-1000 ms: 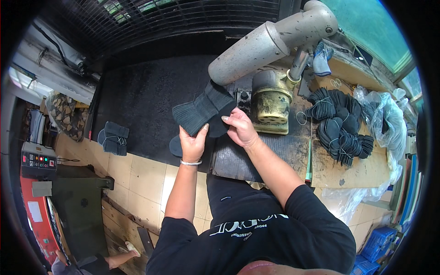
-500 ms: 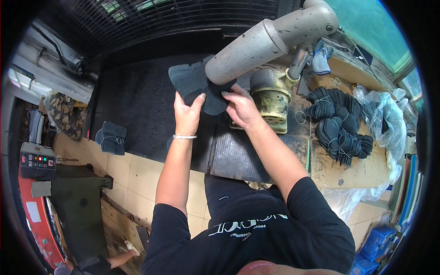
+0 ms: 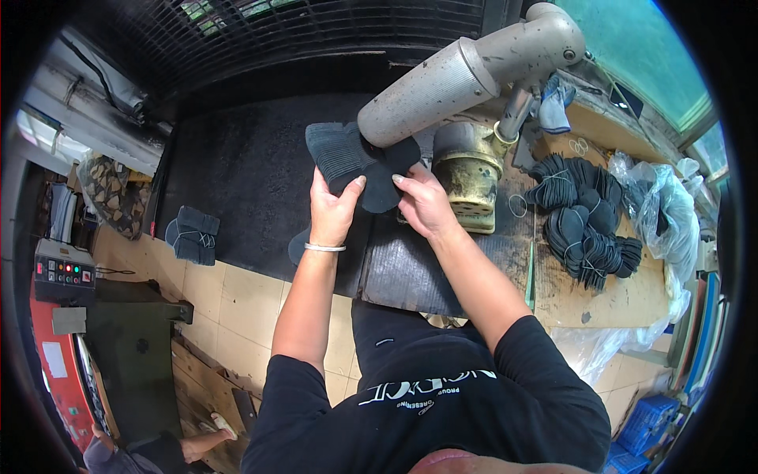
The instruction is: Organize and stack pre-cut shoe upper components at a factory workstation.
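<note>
A stack of dark rubber sole pieces (image 3: 359, 162) is clamped in the grip of the left hand (image 3: 333, 207). The right hand (image 3: 424, 204) is closed on its edge, beneath the grey machine arm (image 3: 466, 75).

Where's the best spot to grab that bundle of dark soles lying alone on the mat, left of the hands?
Probably across its banded middle. The sole bundle lies flat on the black mat, with a light band around the waist that keeps the stack together. Come from above with fingers on the two long sides; nothing lies close around it. The left hand is nearest.
</note>
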`<state>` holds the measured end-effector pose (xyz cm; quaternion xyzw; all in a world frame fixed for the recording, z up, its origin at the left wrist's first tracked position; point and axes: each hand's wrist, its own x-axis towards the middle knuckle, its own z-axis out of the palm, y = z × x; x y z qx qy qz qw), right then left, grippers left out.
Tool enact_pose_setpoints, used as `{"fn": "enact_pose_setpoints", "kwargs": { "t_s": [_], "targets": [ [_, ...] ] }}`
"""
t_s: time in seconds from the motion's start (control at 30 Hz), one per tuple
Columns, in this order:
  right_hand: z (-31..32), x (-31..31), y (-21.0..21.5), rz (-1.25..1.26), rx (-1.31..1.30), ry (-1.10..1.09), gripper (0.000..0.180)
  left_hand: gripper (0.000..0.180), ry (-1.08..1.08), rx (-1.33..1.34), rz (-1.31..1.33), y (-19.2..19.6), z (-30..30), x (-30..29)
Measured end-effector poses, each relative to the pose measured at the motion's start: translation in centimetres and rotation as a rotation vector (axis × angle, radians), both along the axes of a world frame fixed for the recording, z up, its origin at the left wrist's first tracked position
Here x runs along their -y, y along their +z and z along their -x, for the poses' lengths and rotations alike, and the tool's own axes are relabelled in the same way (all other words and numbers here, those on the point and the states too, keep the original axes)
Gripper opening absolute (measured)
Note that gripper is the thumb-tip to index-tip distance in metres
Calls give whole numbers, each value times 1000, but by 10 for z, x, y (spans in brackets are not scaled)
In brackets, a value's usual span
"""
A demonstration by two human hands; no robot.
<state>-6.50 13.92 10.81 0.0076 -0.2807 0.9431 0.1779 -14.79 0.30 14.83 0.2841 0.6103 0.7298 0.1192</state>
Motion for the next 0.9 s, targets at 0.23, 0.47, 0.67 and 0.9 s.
{"fn": "enact_pose_setpoints", "kwargs": {
  "t_s": [0.23, 0.47, 0.67, 0.9],
  "targets": [
    [-16, 7, -2, 17, 39, -1, 14, 44, -27, 48, -39, -8, -10, 6],
    [6, -7, 0, 12, 43, 0, 32, 42, -12, 25, -44, -3, 8, -10],
    [6, -11, 7, 22, 18, -34, 34, 40, -41, 61, -53, -2, 13, -19],
    [-11, -6, 2, 10, 19, -51, 37, 39, -64, 81, -24, -3, -3, -12]
  ]
}}
